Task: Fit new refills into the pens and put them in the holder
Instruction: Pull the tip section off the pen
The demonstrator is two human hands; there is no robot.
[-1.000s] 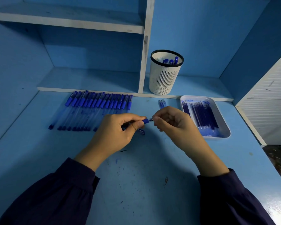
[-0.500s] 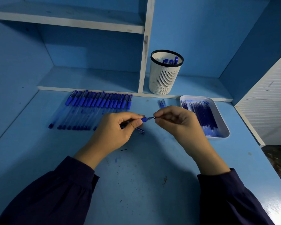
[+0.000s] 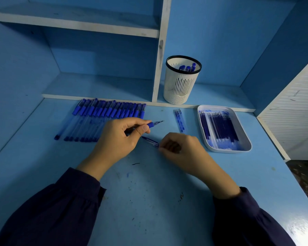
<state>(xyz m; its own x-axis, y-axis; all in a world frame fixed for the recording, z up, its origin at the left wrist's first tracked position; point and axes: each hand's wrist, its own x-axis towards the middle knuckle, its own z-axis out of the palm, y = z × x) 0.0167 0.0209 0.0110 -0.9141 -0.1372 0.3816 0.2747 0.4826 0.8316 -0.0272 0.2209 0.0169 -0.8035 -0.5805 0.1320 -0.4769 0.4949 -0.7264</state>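
Note:
My left hand is shut on a blue pen whose bare tip points right. My right hand is down on the desk with its fingertips closing on a pen cap that lies below the pen; whether it grips the cap I cannot tell. A row of several capped blue pens lies behind my left hand. A white holder on the shelf holds a few pens. A white tray at the right holds several refills.
A few loose refills lie between the pen row and the tray. The shelf's white upright divider stands just left of the holder. A white slatted panel bounds the desk at the right. Ink marks dot the blue desk.
My right hand left the pen's tip and dropped down and toward me onto the cap on the desk. My left hand kept the pen and stayed nearly in place.

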